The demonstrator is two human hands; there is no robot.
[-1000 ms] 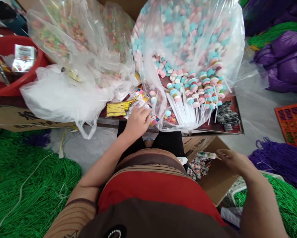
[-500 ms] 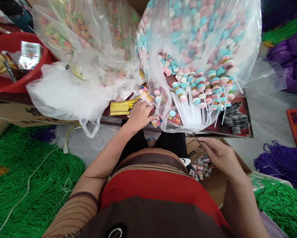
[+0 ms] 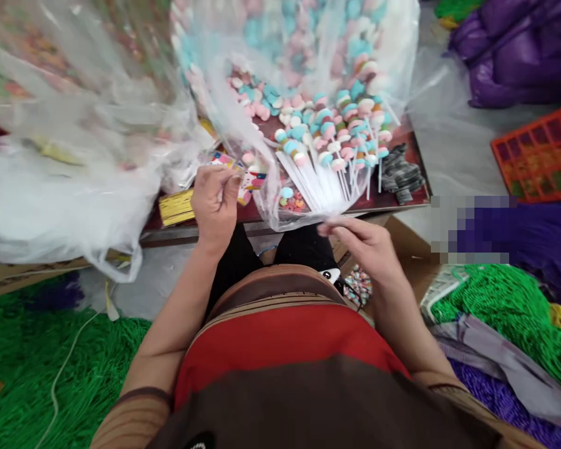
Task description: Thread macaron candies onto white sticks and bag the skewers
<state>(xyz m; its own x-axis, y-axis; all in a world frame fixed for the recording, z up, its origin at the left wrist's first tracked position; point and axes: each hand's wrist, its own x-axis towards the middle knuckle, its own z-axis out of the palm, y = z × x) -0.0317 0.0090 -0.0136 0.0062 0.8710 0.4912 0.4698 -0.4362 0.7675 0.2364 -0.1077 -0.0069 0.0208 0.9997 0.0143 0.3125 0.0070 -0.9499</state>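
My left hand (image 3: 217, 202) is raised over the front of the table, thumb and fingers pinched together; whatever they hold is too small to make out. Beneath and beside it lie printed colourful cards (image 3: 252, 182) and a stack of yellow strips (image 3: 176, 207). My right hand (image 3: 367, 246) hovers at the table's front edge, its fingers stretched forward and loosely apart, with nothing visible in them. Just beyond it, candy skewers (image 3: 329, 156) of pink, white and blue pieces on white sticks lie on a clear plastic bag (image 3: 266, 206). Dark striped pieces (image 3: 402, 174) lie to their right.
A white plastic bag (image 3: 60, 206) covers the table's left side. Below my right arm, a cardboard box (image 3: 411, 249) holds wrapped candies (image 3: 357, 284). Green cords (image 3: 88, 374) lie at left, with more cords and an orange crate (image 3: 537, 153) at right.
My left hand has lifted off the cards and now pinches. My right hand has come from over the box up to the table edge. The view has shifted right.
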